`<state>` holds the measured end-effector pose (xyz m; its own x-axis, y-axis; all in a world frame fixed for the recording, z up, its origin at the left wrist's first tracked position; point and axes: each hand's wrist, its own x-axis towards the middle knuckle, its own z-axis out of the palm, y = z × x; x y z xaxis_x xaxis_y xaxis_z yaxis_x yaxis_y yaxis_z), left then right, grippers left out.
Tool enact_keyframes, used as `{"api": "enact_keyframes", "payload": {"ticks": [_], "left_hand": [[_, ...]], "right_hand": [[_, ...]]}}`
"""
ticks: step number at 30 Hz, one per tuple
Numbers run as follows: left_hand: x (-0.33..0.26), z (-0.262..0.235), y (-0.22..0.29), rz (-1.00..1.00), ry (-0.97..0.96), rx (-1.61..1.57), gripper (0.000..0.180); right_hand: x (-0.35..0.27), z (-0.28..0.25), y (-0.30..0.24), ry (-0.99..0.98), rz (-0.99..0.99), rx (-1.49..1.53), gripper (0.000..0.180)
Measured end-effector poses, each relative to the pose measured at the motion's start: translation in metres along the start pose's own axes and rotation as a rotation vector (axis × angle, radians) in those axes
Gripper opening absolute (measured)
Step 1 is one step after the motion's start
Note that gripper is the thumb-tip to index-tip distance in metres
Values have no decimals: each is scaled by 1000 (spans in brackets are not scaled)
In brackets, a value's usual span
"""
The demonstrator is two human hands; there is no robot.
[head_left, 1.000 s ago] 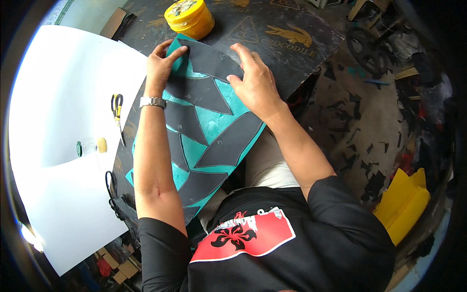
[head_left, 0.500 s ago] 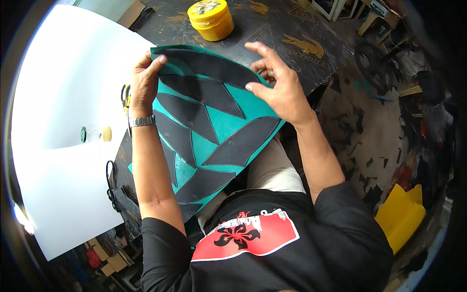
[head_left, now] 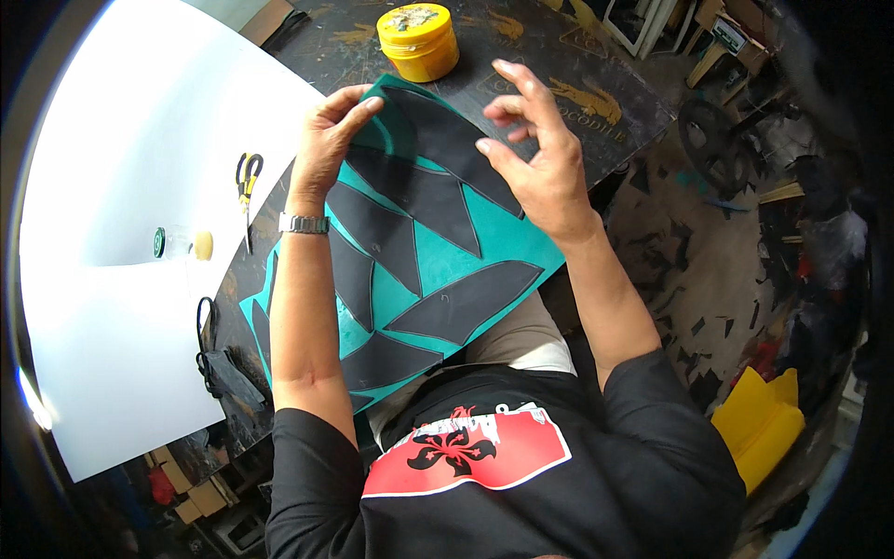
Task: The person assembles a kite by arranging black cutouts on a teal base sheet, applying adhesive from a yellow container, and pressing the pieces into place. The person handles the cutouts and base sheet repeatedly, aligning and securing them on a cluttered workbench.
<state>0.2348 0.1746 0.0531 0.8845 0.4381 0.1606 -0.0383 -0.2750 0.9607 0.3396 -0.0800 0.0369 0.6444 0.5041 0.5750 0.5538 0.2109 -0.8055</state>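
Observation:
A teal sheet [head_left: 484, 228] with several black, leaf-shaped pieces [head_left: 466, 300] on it lies over the table edge and my lap. At its far left corner, my left hand [head_left: 331, 135] pinches the sheet between thumb and fingers, and that corner is raised and bent. My right hand [head_left: 540, 154] hovers at the sheet's right edge, thumb and fingers apart, with nothing in it. Fine pale outlines run around the black pieces. The sheet's left part is partly hidden by my left forearm.
A yellow tub [head_left: 417, 58] with a smeared lid stands on the dark table [head_left: 521, 88]. Yellow-and-black scissors [head_left: 247, 182] lie left of my wrist, beside a large white sheet [head_left: 121, 363]. A small clear jar [head_left: 177, 244] lies on its side there. Dark scraps litter the floor [head_left: 698, 279].
My left hand has moved right with the sheet's corner, uncovering the scissors. My right hand has come off the sheet's edge, its fingers more spread.

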Motion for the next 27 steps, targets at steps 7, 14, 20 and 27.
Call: {"api": "enact_keyframes", "payload": {"ticks": [7, 14, 20, 27], "left_hand": [[8, 26, -7, 37, 86, 83, 31], [18, 41, -40, 189, 248, 232, 24], [18, 48, -85, 309, 409, 545, 22], [12, 51, -46, 442, 550, 728, 40]], "right_hand": [[31, 28, 8, -71, -290, -337, 63], [23, 37, 11, -197, -73, 44, 57], [11, -43, -56, 335, -403, 16, 39], [19, -90, -66, 262, -150, 584, 54]]}}
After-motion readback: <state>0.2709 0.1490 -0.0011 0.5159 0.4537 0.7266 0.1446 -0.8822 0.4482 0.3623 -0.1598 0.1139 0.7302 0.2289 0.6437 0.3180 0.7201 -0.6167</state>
